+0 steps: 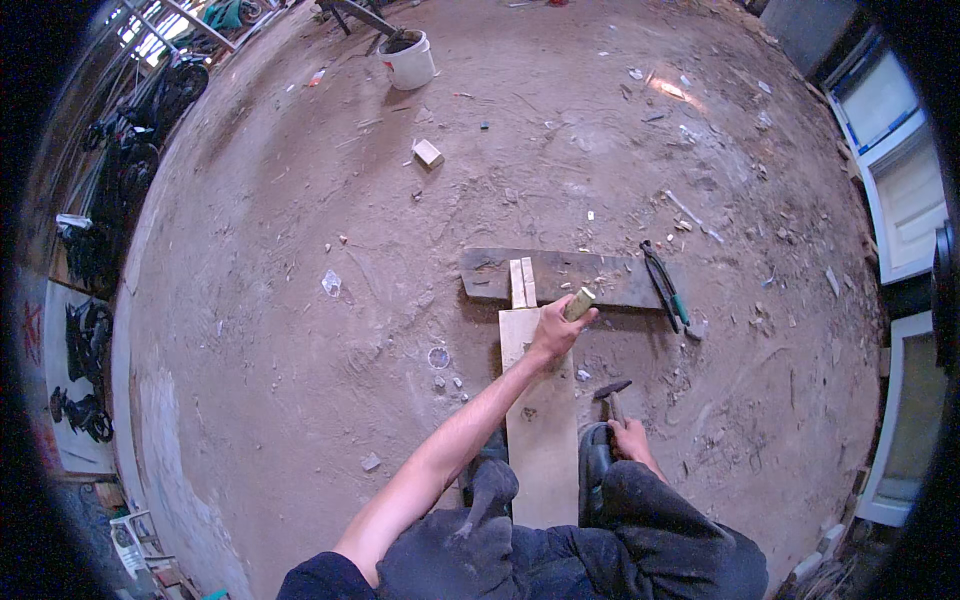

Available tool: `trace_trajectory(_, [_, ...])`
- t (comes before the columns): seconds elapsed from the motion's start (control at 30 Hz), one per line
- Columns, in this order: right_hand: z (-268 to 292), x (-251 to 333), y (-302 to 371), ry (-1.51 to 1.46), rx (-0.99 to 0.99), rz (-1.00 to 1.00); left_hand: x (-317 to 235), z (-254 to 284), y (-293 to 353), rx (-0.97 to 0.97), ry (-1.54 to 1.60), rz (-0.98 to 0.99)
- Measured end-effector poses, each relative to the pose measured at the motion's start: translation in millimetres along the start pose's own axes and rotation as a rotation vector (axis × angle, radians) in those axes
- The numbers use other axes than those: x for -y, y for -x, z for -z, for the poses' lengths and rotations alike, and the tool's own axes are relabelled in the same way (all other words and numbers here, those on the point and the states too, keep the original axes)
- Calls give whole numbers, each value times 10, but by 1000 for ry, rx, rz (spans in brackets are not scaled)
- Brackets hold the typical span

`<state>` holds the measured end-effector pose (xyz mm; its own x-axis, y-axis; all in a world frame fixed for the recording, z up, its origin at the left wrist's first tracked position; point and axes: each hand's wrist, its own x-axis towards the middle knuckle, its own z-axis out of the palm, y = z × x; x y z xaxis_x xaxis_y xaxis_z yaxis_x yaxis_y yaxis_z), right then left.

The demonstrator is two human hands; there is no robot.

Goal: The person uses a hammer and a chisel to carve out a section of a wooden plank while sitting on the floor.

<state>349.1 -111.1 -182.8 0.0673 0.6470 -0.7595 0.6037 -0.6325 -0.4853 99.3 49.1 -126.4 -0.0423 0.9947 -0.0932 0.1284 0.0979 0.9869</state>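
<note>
A long pale wooden board (pixel 542 430) runs forward between my legs. Its narrower split end (pixel 523 283) rests on a dark weathered plank (pixel 590 275) lying on the dirt floor. My left hand (pixel 558 332) is over the board's far part, closed round a thick tool with a pale yellow-green handle (pixel 580 303); its lower end is hidden by the hand. Beside my right shoe, my right hand (pixel 632 441) grips a hammer (pixel 613 393) by its handle, low over the ground, with the dark head pointing away from me.
Long pincers (pixel 665 285) with a green grip lie across the plank's right end. Farther off are a small wood block (pixel 428 153) and a white bucket (pixel 408 62). Chips and scraps litter the dirt. Pale framed panels (pixel 905 195) lean at the right.
</note>
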Motion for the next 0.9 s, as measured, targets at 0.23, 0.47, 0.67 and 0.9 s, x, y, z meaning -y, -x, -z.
trace_trajectory(0.23, [10,-106,-8,12,-29,42,-44,17,3,-156,143,-123])
trace_trajectory(0.47, [-58,-311,-105,-13,-19,3,-40,82,76,-68,-39,-89])
trace_trajectory(0.67, [-90,-420,-134,29,-35,33,-21,70,138,-40,-14,-105])
trace_trajectory(0.9, [-92,-354,-29,-76,-5,-79,35,41,172,-49,-35,-119])
